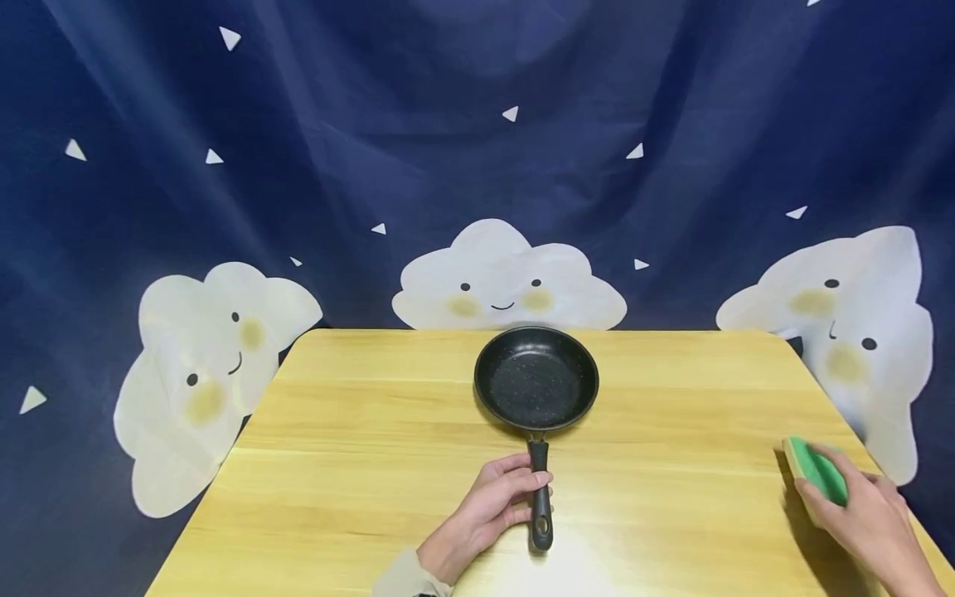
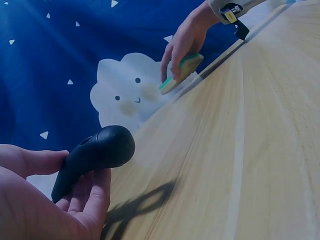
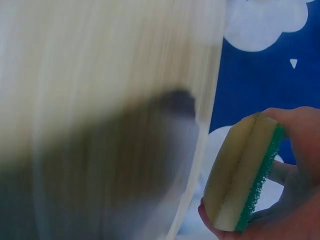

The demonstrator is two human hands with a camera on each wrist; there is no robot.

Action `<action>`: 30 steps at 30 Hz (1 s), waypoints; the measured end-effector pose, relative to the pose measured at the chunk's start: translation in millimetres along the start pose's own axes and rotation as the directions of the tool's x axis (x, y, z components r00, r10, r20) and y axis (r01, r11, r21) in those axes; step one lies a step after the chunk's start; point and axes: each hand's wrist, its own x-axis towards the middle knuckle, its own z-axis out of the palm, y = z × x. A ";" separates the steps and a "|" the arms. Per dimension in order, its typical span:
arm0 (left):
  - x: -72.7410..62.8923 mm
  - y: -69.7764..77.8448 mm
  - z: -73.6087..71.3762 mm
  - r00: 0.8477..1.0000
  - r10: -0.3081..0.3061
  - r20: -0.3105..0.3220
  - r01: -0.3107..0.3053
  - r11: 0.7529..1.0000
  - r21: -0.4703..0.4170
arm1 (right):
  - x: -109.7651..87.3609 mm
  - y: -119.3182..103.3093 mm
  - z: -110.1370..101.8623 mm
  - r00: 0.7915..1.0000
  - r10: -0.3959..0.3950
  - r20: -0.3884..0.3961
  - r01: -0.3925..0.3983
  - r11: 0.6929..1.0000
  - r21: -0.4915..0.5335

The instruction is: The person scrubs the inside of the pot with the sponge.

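A black frying pan (image 1: 535,380) is at the middle of the table in the head view, its handle toward me. My left hand (image 1: 496,507) grips that handle (image 1: 540,518) between thumb and fingers; the left wrist view shows the rounded handle end (image 2: 112,146) close up. Over at the table's right side, my right hand (image 1: 865,518) pinches a sponge (image 1: 819,471) with a green scouring face and a pale yellow body. In the right wrist view the sponge (image 3: 242,172) appears raised off the wood, with thumb and fingers on opposite ends.
The light wooden table (image 1: 358,448) has its right edge close beside my right hand. Behind and around it hangs a dark blue curtain (image 1: 448,157) printed with white triangles and smiling clouds. A shadow from the right hand falls on the tabletop.
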 end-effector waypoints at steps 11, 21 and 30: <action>2.5 1.6 4.1 1.000 0.003 0.007 -0.003 1.000 0.013 | 2.7 -34.8 1.3 0.989 -0.115 -0.095 0.121 0.991 0.054; 3.6 3.7 3.9 1.000 0.000 -0.006 0.000 1.000 0.006 | 8.1 -72.8 3.9 0.943 -0.259 -0.211 0.288 0.950 0.121; 0.0 0.2 1.4 1.000 0.002 -0.004 -0.002 1.000 -0.004 | 18.7 -112.2 23.6 0.902 -0.363 -0.235 0.401 0.905 0.141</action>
